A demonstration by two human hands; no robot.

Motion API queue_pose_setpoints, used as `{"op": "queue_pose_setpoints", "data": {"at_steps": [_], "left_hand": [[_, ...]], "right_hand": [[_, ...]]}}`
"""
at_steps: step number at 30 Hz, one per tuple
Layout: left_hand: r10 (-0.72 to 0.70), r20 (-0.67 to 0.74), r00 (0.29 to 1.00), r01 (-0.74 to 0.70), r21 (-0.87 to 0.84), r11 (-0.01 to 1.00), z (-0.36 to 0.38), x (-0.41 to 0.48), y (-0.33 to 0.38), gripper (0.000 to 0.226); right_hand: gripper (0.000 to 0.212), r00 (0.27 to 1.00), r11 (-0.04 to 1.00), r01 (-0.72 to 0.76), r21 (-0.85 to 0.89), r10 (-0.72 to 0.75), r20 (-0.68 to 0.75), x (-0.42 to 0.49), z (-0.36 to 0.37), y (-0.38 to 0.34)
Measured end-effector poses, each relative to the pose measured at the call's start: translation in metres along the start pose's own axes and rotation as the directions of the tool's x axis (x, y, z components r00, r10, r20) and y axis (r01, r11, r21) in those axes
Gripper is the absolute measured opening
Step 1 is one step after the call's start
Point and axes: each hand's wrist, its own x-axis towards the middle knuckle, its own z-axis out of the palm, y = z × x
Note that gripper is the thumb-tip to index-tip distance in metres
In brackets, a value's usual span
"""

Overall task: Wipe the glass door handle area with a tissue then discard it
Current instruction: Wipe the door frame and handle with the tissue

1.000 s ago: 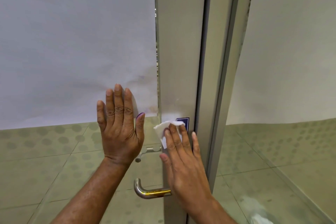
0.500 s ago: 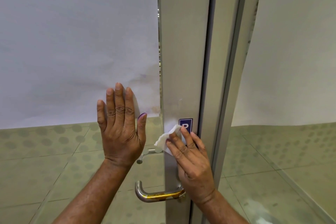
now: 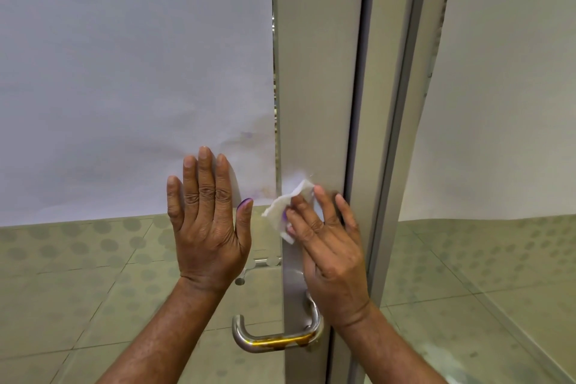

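— Pinned flat under the fingers of the right hand [image 3: 328, 254], that's how the tissue [image 3: 288, 212] is held: fingers pressed together over it, pushing it against the door's metal stile [image 3: 318, 87], no pinch at all.

— And the left hand [image 3: 207, 224]?

— Spread wide, palm on the glass pane [image 3: 124, 72] beside the stile, holding nothing.

— Where is the tissue relative to the handle?

— Well above the lever handle [image 3: 274, 341], on the stile near its left edge. One crumpled corner sticks out past the fingertips toward the glass.

— How will it handle?

— I'd judge it light, soft and quick to tear or bunch up, so pressure should stay flat and even. For discarding, I'd gather that loose corner and ball it into the palm.
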Motion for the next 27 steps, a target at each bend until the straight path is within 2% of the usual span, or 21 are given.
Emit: {"op": "queue_pose_setpoints", "data": {"at_steps": [3, 7, 10, 17, 19, 22, 27], "left_hand": [[-0.002, -0.004, 1.000, 0.002, 0.000, 1.000, 0.000, -0.001, 0.000, 0.062], [-0.006, -0.003, 1.000, 0.006, 0.004, 1.000, 0.000, -0.001, 0.000, 0.063], [-0.005, 0.001, 1.000, 0.005, 0.008, 1.000, 0.000, 0.000, 0.000, 0.063], [-0.001, 0.009, 1.000, 0.001, 0.004, 1.000, 0.000, 0.000, 0.000, 0.063], [-0.005, 0.012, 1.000, 0.005, -0.002, 1.000, 0.000, 0.000, 0.000, 0.062], [-0.004, 0.009, 1.000, 0.004, 0.002, 1.000, -0.001, 0.000, 0.000, 0.063], [-0.004, 0.012, 1.000, 0.004, 0.006, 1.000, -0.001, 0.000, 0.001, 0.062]], "right_hand": [[0.033, 0.999, 0.999, -0.041, 0.009, 0.041, -0.017, -0.011, 0.007, -0.004], [0.044, 0.992, 0.999, -0.002, -0.053, 0.009, 0.127, -0.059, 0.008, -0.003], [0.047, 0.987, 0.999, 0.008, -0.051, 0.000, 0.158, -0.065, 0.004, -0.001], [0.061, 0.999, 0.999, -0.029, 0.026, 0.030, -0.028, 0.026, -0.008, 0.001], [0.062, 0.999, 0.999, -0.023, 0.025, 0.024, -0.029, 0.032, -0.007, 0.002], [0.069, 0.998, 0.998, 0.044, -0.035, -0.042, 0.050, 0.011, -0.007, 0.005], [0.090, 0.954, 0.980, 0.143, -0.139, -0.099, 0.283, -0.037, -0.004, 0.012]]}}
